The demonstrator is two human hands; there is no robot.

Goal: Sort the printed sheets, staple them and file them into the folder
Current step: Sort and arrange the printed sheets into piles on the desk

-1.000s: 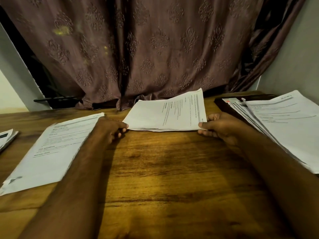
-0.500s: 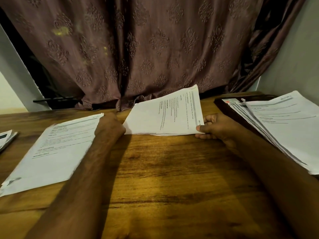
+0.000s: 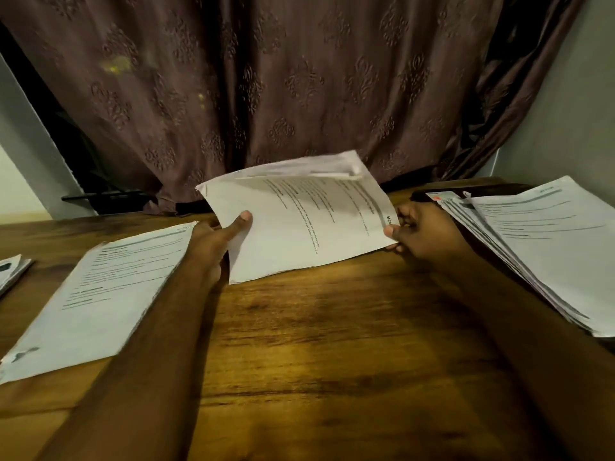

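Both hands (image 3: 213, 241) (image 3: 422, 232) pinch limp (rectangular) sheets (image 3: 299, 227) — wood-grained table (image 3: 332, 361).

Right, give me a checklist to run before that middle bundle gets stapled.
1. Left hand grips the bundle: ok, thumb on top.
2. Right hand pinches the other edge: ok.
3. Sheets squared up: not ok, the far edges are fanned and lifted.
4. Bundle flat on the table: not ok, it is tilted, with the far side raised.
5. Stapler within reach: cannot tell, none visible.
6. Left pile and right pile kept apart from the bundle: ok.
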